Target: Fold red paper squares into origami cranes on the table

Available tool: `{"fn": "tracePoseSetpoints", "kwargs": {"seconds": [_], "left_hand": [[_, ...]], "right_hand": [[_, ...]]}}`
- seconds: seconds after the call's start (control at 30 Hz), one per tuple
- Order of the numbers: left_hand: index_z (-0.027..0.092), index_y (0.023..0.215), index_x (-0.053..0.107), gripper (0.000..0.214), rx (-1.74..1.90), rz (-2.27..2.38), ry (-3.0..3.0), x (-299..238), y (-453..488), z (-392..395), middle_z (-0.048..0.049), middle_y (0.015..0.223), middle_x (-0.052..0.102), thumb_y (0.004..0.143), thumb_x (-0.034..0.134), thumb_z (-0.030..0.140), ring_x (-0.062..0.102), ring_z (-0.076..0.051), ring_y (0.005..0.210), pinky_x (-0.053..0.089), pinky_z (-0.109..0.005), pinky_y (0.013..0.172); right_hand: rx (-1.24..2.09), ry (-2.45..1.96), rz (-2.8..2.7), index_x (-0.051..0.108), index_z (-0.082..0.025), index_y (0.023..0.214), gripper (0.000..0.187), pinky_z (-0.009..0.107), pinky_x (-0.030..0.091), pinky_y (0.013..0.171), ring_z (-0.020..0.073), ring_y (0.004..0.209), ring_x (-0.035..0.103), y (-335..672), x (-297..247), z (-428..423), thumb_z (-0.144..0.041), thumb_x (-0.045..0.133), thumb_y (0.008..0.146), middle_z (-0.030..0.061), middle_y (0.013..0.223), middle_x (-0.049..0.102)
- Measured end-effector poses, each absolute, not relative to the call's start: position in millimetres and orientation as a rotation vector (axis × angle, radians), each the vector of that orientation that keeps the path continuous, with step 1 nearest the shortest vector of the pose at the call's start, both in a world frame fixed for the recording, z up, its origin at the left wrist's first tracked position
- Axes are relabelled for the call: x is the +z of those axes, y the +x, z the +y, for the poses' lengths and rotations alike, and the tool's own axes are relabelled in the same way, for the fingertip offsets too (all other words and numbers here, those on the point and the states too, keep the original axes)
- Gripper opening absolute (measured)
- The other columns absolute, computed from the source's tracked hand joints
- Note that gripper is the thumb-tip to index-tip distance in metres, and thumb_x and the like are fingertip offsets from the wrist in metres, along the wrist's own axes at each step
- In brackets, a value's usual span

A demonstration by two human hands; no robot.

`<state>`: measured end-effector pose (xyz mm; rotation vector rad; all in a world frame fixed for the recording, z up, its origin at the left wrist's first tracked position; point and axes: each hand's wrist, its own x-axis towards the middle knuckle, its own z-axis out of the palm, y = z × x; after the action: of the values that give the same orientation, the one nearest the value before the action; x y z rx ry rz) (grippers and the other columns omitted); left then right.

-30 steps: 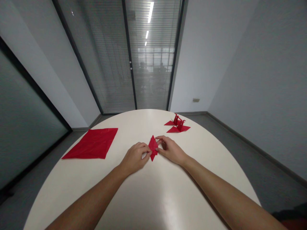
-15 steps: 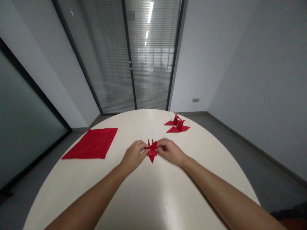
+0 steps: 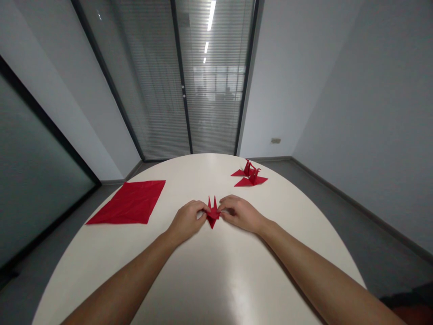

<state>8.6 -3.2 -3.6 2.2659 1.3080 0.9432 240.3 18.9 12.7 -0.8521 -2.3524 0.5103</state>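
Between my two hands, near the middle of the table, is a partly folded red origami crane [image 3: 213, 215]. Two narrow points stick up from its far side, and a broader point faces me. My left hand [image 3: 190, 220] pinches its left edge between thumb and fingers. On the other side, my right hand [image 3: 241, 213] grips the right edge in a similar pinch. The fingertips cover the outer edges of the paper.
Two finished red paper cranes [image 3: 252, 177] sit close together at the far right of the round white table [image 3: 189, 275]. A flat stack or sheet of red paper [image 3: 131, 203] lies at the left, by the table's rim. Behind stands a glass door [image 3: 184, 113].
The flap that was raised on the right of the folded paper now lies lower, and the two narrow points show more clearly. Both hands stay at its sides.
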Motion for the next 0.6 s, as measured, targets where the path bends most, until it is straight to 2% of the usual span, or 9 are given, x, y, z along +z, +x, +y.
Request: {"fn": "tracePoseSetpoints", "kwargs": {"seconds": [0.2,0.37,0.5,0.6], "left_hand": [[0.022,0.080,0.066,0.024,0.964,1.279,2.359,-2.0,10.2,-6.6,-0.0018,0.097,0.071,0.076,0.054,0.002,0.063,-0.020,0.097,0.050,-0.034,0.090],[0.022,0.087,0.063,0.005,0.939,1.401,2.367,2.0,13.0,-10.7,-0.0036,0.093,0.068,0.083,0.062,0.018,0.061,-0.023,0.094,0.050,-0.037,0.086],[0.021,0.101,0.062,0.020,0.915,1.410,2.373,1.1,12.8,-11.7,-0.0061,0.102,0.068,0.082,0.067,0.024,0.060,-0.026,0.100,0.050,-0.042,0.090],[0.020,0.110,0.060,0.032,0.934,1.428,2.323,-3.7,11.5,-9.6,-0.0083,0.109,0.066,0.081,0.070,0.026,0.059,-0.028,0.105,0.049,-0.045,0.094]], "right_hand": [[0.463,-0.777,-2.445,0.074,-0.023,0.095,0.025,0.036,0.049,0.092,0.0224,0.097,0.065,240.5,18.2,16.8,-0.007,0.060,0.081,0.0037,0.093,0.074],[0.416,-0.916,-2.378,0.072,-0.020,0.093,0.009,0.037,0.049,0.086,0.0232,0.090,0.064,238.0,16.9,15.8,-0.021,0.066,0.086,0.0059,0.086,0.071],[0.379,-0.966,-2.332,0.071,-0.020,0.102,0.026,0.044,0.047,0.094,0.0284,0.105,0.061,237.1,12.9,17.1,-0.034,0.076,0.081,0.0107,0.104,0.070],[0.440,-0.957,-2.316,0.071,-0.022,0.102,0.025,0.046,0.045,0.099,0.0290,0.111,0.060,236.3,10.5,17.7,-0.033,0.077,0.081,0.0104,0.111,0.069]]}}
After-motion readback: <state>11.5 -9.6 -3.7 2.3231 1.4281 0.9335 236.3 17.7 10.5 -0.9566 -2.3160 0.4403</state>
